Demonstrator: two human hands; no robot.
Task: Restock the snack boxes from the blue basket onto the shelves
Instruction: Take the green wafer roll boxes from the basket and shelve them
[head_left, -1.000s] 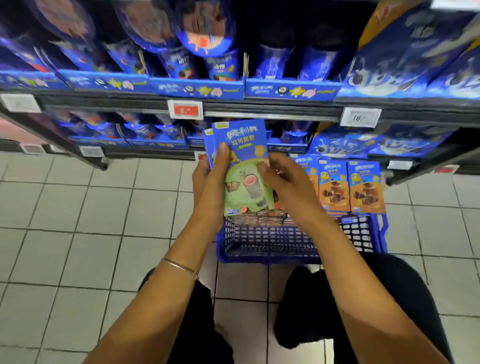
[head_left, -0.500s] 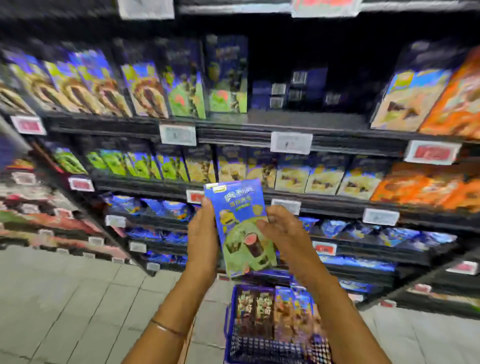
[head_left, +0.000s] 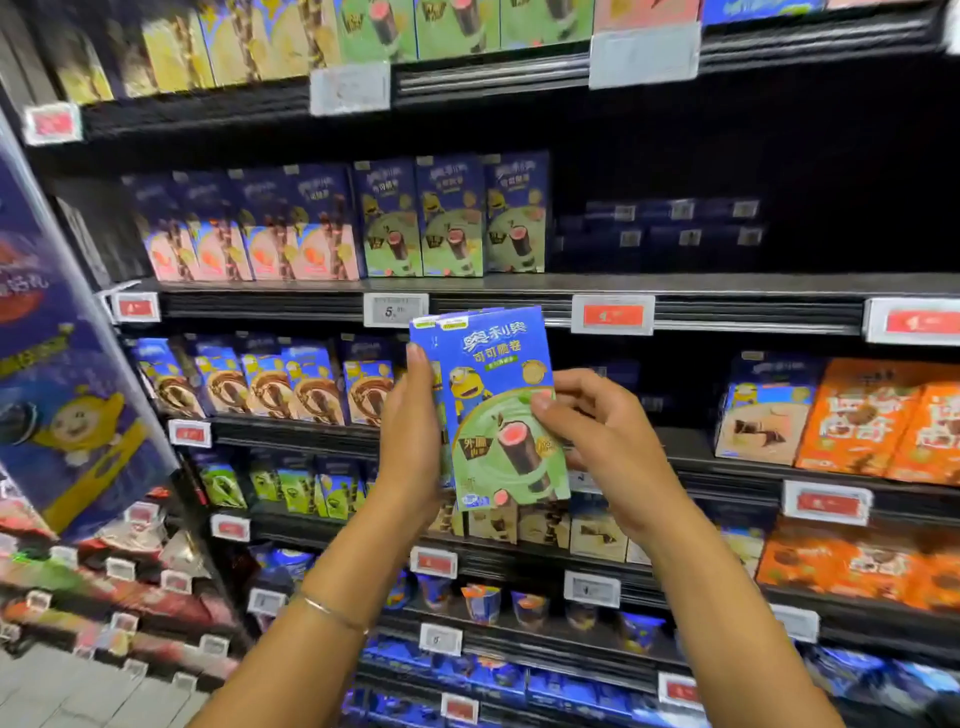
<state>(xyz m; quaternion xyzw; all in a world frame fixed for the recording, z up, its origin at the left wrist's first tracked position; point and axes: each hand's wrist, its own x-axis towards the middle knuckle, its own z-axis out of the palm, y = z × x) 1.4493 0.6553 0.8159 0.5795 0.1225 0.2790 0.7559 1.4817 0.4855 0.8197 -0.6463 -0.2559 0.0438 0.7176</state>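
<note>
The single wide-angle camera, worn on the person's head, faces straight ahead at the black store shelves (head_left: 727, 285) close by, with the left hand (head_left: 413, 441), right hand (head_left: 602, 441) and their blue-and-green cardboard snack boxes (head_left: 498, 395) mid-frame.

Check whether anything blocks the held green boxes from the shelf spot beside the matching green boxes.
Nothing visible does. Left hand and right hand hold the green boxes below the shelf edge; the spot right of the matching boxes looks open, dark blue boxes lying farther right.
</note>
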